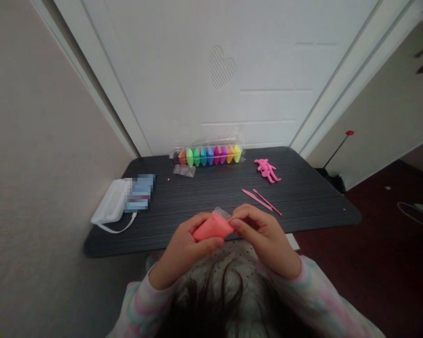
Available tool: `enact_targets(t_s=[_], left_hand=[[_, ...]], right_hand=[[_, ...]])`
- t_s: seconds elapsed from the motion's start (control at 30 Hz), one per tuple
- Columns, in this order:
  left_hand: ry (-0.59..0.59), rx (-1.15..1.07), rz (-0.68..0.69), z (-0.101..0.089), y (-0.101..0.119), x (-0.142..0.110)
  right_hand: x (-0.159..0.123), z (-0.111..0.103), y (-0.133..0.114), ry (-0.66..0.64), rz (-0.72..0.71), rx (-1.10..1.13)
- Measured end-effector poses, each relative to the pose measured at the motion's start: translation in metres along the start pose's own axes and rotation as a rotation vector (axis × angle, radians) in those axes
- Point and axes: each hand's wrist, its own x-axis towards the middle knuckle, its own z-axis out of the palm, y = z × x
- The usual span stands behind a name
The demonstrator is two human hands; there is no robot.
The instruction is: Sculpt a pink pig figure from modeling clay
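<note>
My left hand [188, 244] is wrapped around a coral-pink packet of modelling clay [214, 228], above the table's front edge. A bit of clear wrapper sticks up from the packet's top. With thumb and forefinger, my right hand [262, 234] pinches the packet's right corner. Beyond my right hand, two thin pink modelling tools [257, 199] lie side by side on the dark table [204, 188]. Behind them lies a pink figure-shaped piece [267, 170].
A clear bag with a row of colourful clay packets [210, 156] stands against the white door [261, 61]. On the left are a white box-like device [112, 202] with a white cable and a blurred blue item [141, 192]. A scrap of clear wrapper [184, 170] lies near the bag.
</note>
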Motion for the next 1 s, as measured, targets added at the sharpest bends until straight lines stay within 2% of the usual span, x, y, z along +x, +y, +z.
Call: enact_targets(t_s=[0.13, 0.3, 0.37, 0.47, 0.57, 0.63, 0.7, 0.8, 1.0], left_hand=[[-0.03, -0.022, -0.026, -0.005, -0.015, 0.014], [-0.02, 0.144, 0.02, -0.014, -0.032, 0.029], [0.006, 0.288, 0.056, -0.022, -0.033, 0.039], [0.073, 0.624, 0.153, -0.038, -0.031, 0.064], [0.274, 1.015, 0.314, -0.048, -0.03, 0.1], [0.335, 1.21, 0.319, -0.051, -0.033, 0.122], [0.343, 1.32, 0.253, -0.053, -0.038, 0.137], [0.379, 1.383, 0.218, -0.061, -0.046, 0.143], [0.442, 1.417, 0.186, -0.089, -0.05, 0.132]], right_hand=[[0.006, 0.005, 0.024, 0.013, 0.11, 0.05], [0.018, 0.009, 0.062, 0.064, 0.172, 0.1], [0.022, 0.008, 0.073, 0.097, 0.194, 0.098], [0.025, 0.006, 0.083, 0.122, 0.205, 0.085], [0.027, 0.005, 0.086, 0.117, 0.194, 0.088], [0.029, 0.004, 0.087, 0.121, 0.186, 0.096], [0.031, 0.003, 0.09, 0.135, 0.182, 0.095], [0.034, -0.001, 0.094, 0.16, 0.174, 0.084], [0.034, -0.003, 0.095, 0.175, 0.161, 0.106]])
